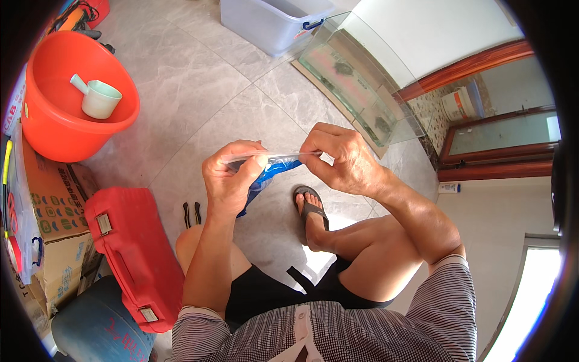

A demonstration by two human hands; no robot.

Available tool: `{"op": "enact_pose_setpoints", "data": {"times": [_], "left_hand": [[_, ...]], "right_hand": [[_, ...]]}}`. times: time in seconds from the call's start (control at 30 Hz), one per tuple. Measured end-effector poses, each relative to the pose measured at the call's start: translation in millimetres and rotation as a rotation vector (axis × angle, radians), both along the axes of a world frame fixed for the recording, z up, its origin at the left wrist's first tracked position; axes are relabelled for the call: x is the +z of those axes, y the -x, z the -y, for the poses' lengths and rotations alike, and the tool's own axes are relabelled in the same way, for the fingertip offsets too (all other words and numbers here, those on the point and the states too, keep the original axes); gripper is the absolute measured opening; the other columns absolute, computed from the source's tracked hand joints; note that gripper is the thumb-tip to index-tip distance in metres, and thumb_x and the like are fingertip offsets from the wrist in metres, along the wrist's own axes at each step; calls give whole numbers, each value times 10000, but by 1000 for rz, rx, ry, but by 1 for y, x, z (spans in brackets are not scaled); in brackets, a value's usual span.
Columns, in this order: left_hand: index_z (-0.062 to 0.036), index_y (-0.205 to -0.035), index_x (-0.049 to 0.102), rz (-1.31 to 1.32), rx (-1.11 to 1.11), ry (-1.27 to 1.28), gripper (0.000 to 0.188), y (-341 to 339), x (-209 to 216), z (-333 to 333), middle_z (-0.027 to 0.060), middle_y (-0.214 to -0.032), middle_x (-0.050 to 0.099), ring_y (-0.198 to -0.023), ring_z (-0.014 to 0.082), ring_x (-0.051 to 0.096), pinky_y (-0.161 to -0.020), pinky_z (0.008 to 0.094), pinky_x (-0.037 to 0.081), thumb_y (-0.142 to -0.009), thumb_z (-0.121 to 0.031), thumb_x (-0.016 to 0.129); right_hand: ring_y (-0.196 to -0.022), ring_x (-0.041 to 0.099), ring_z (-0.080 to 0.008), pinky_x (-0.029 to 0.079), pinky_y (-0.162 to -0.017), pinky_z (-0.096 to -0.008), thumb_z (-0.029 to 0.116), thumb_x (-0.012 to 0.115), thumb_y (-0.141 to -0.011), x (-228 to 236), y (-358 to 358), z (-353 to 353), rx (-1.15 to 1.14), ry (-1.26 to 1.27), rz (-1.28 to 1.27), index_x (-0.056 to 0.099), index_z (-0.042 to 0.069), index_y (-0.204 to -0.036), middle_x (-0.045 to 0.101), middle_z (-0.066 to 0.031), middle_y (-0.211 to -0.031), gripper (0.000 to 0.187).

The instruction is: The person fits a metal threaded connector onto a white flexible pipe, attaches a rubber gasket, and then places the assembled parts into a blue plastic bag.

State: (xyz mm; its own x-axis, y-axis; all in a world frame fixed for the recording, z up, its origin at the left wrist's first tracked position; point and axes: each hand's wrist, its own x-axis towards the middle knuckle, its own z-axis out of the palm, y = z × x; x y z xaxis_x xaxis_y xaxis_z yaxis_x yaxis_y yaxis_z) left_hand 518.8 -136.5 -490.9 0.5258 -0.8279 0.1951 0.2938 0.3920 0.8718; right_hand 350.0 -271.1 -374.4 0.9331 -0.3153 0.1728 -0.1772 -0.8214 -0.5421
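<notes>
Between my two hands a clear plastic bag (278, 157) is stretched by its upper edge, with something bright blue (269, 172) in or just beneath it. My left hand (228, 175) pinches one end of that edge between thumb and fingers. The other end is pinched by my right hand (345, 158), fingers curled. What the blue thing is, I cannot make out, since the left hand covers part of it. Two black handles (192, 212), like those of pliers, lie on the floor left of my left forearm.
Left stand an orange-red tub (78, 136) with a pale green dipper (101, 99), a red tool case (136, 259), cardboard boxes (63, 199) and a blue-grey drum (96, 323). A clear plastic bin (271, 27) and glass tank (356, 78) stand ahead. My sandalled foot (310, 211) rests below the hands.
</notes>
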Motion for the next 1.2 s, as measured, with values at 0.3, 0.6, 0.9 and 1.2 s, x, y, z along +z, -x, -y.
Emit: {"op": "enact_pose_setpoints", "data": {"times": [0.3, 0.6, 0.9, 1.2], "left_hand": [[11, -949, 723, 4, 49, 20, 81, -7, 2, -2, 119, -962, 736, -846, 161, 667, -1048, 470, 505, -879, -28, 731], [23, -943, 712, 136, 12, 84, 67, 8, 6, 3, 69, -909, 715, -799, 91, 622, -714, 242, 496, -890, -8, 741], [15, -910, 704, 181, -14, 74, 40, 20, 8, 5, 62, -880, 703, -731, 73, 583, -630, 237, 460, -891, -9, 729], [3, -892, 712, 241, -19, 107, 61, 25, 9, 7, 54, -818, 709, -740, 131, 623, -996, 389, 476, -885, -53, 735]], "right_hand": [[-705, 690, -226, 553, -641, -336, -11, 711, -848, 5, 2, 3, -92, -127, -24, 651, -3, -882, 661, -121, -842, 70], [-864, 686, -311, 546, -727, -403, 26, 727, -839, -1, -4, 0, -31, -138, -17, 650, 21, -939, 668, -133, -884, 127], [-826, 657, -332, 533, -736, -439, 36, 713, -836, 0, -4, -7, -24, -145, 63, 652, 31, -929, 663, -119, -863, 112], [-792, 633, -352, 520, -719, -445, 49, 686, -846, -3, -3, -9, 120, -11, 54, 619, 28, -910, 631, -126, -843, 95]]}}
